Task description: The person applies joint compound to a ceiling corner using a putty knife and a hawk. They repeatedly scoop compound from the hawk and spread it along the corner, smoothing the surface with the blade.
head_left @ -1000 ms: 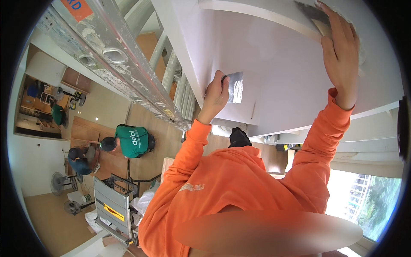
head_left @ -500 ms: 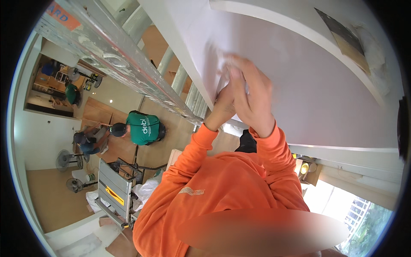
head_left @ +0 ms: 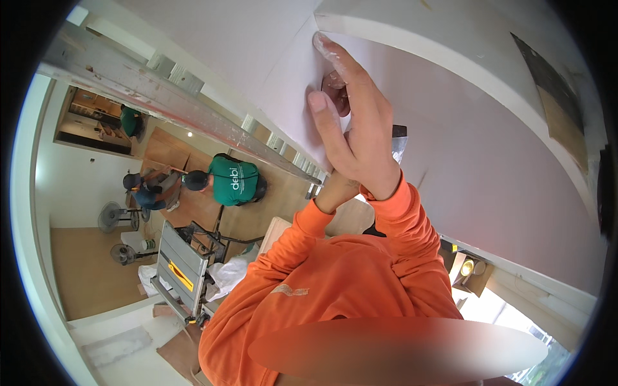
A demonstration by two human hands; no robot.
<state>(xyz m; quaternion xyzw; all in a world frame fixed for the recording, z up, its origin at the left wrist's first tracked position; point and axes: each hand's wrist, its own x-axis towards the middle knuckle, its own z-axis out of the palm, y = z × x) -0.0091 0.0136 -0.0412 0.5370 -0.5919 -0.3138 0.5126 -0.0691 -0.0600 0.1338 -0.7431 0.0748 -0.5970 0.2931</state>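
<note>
My right hand is at the upper middle, index finger stretched to the inside corner of the white ledge, thumb apart, other fingers curled. White residue coats the index finger. Behind it, my left hand is mostly hidden; a putty knife held by it shows beside my right hand. A second, wide putty knife rests on the curved white edge at upper right, out of my grasp.
An aluminium ladder runs along my left. Below are a person in green, a person in dark blue, plywood, a table saw, white bags and standing fans. A window shows at lower right.
My right hand left the wide putty knife at upper right, came over to my left hand, then rose to the corner with index finger outstretched. The view has shifted.
</note>
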